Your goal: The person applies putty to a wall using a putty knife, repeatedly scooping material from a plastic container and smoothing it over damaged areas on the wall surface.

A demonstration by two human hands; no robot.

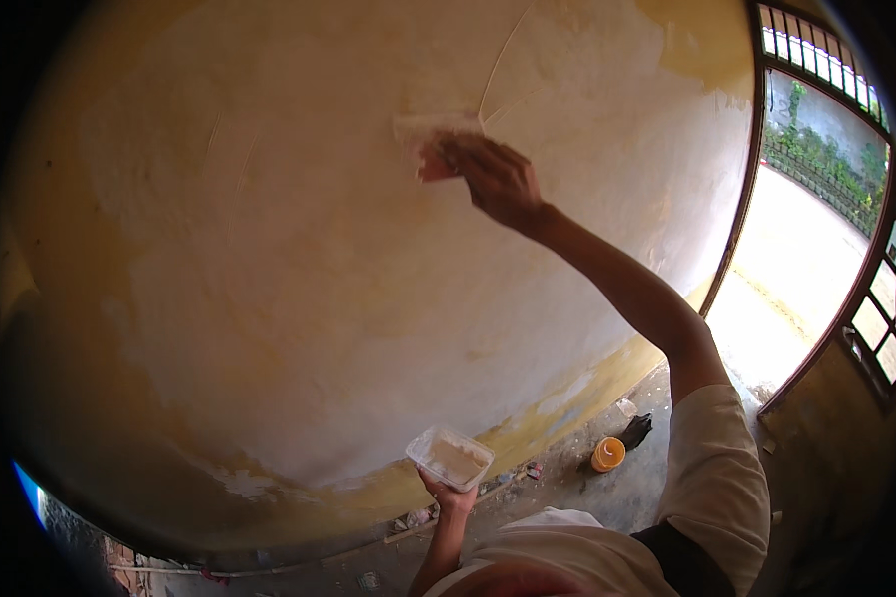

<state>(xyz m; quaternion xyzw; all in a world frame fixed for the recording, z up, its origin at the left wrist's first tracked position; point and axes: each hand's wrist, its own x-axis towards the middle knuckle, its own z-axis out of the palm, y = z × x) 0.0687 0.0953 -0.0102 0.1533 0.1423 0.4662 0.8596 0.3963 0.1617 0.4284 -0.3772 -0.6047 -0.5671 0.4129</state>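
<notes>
My right hand (498, 179) is raised against the plastered wall (299, 269), its fingers closed on a wide, flat scraper (428, 134) that looks blurred by motion, with the blade on the wall at the upper middle. Thin curved ridges show in the pale coating beside it. Low in the middle, my left hand (450, 495) holds a clear rectangular plastic container (448, 460) with pale paste in it, just in front of the wall.
An open doorway (786, 249) with dark frame and barred top stands at right, beside a window (876, 308). On the concrete floor (627, 507) are an orange bucket (607, 454), a dark crumpled item (635, 430) and scattered debris along the wall's foot.
</notes>
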